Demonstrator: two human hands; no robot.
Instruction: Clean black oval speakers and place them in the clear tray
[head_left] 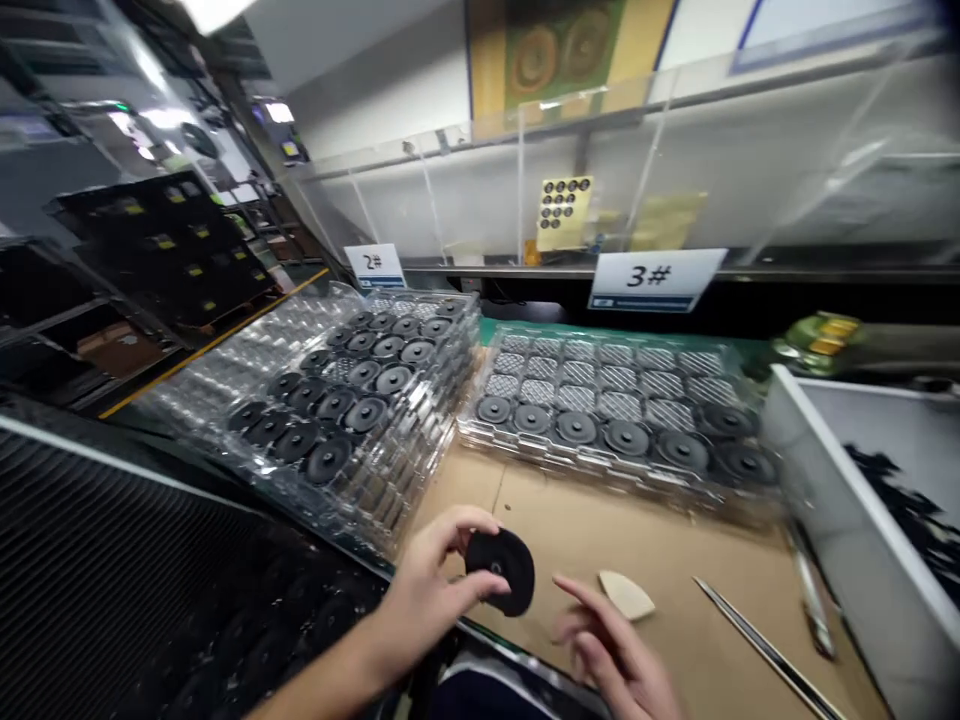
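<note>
A round black disc (517, 560) with a small hole or stud at its centre is pinched between the thumb and fingers of my left hand (431, 570), held tilted above the brown board (555, 500). Just right of the disc, apart from it, is my right hand (619, 650). Its index finger points out toward the disc and the other fingers are loosely bent, with nothing visible between them. Beside that hand lies a pale wedge-shaped piece (627, 595). Ahead stands a clear plastic tray (480, 432) with black discs along its near row and some at the right.
A stack of clear trays (420, 460) filled with discs rises at the left. On the right are tweezers (757, 640), a pen-like tool (814, 600) and a white bin (840, 510) holding black pieces (907, 520). A tape roll (817, 340) sits behind the bin.
</note>
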